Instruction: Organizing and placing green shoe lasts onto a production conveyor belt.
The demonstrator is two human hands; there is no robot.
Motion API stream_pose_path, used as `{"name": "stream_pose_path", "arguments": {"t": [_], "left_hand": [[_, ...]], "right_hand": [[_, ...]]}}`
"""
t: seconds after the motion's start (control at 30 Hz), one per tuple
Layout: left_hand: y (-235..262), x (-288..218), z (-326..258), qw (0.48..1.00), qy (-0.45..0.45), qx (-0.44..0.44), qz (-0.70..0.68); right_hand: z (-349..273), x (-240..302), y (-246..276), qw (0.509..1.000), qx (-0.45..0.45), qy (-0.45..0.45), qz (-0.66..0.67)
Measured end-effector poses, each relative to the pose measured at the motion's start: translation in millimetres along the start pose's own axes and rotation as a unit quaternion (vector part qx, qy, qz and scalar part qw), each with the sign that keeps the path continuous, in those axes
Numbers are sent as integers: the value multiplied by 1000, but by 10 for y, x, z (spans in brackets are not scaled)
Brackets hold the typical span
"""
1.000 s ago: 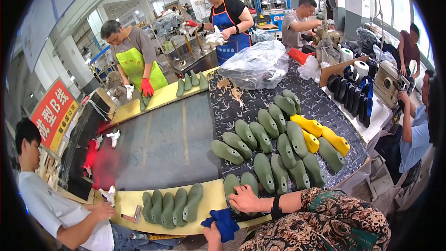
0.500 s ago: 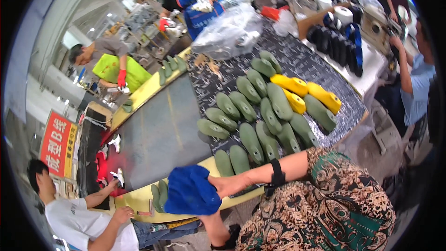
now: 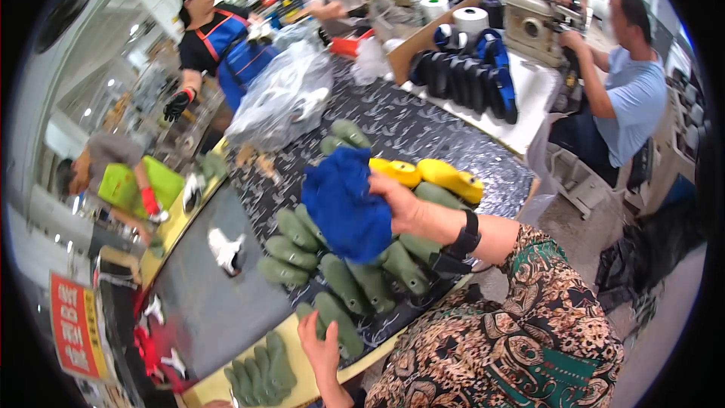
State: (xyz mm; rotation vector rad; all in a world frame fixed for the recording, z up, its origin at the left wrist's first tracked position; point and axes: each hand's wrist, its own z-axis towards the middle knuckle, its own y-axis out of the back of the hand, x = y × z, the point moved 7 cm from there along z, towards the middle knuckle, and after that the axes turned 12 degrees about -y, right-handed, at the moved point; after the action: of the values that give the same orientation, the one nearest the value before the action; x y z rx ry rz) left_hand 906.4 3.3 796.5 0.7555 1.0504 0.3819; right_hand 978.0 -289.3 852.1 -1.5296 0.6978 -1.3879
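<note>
My right hand (image 3: pixel 400 204) has its fingers closed on the right edge of a blue cloth (image 3: pixel 343 204), which looks soft and light, best held by a gathered fold. My left hand (image 3: pixel 325 347) seems empty, fingers spread beside green shoe lasts (image 3: pixel 338 326); I cannot tell whether they touch. The cloth hangs above more lasts on the dark patterned desk (image 3: pixel 393 115), yellow lasts (image 3: pixel 451 179) to its right.

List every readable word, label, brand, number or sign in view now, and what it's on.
Red-and-yellow sign, lower left: large pale characters on red, smaller dark ones on yellow; wording not copied here.
Blue cloth: no lettering visible.
Green foot-shaped forms: any markings too small to read.
Elsewhere: any other text is too small or blurred to read.
</note>
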Motion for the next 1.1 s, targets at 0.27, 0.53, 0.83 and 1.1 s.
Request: {"name": "stream_pose_path", "arguments": {"t": [0.27, 0.53, 0.83, 1.1], "left_hand": [[-607, 781, -657, 978, 105, 56, 172], [-424, 1153, -958, 961, 209, -60, 172], [-477, 1242, -684, 938, 272, 48, 207], [-513, 1205, -734, 967, 148, -15, 209]], "right_hand": [[-506, 1944, 630, 899, -202, 348, -172], [-280, 1378, 1599, 366, -451, 87, -810], [-178, -598, 1055, 392, -122, 132, -902], [-336, -925, 1050, 360, -93, 132, -919]]}}
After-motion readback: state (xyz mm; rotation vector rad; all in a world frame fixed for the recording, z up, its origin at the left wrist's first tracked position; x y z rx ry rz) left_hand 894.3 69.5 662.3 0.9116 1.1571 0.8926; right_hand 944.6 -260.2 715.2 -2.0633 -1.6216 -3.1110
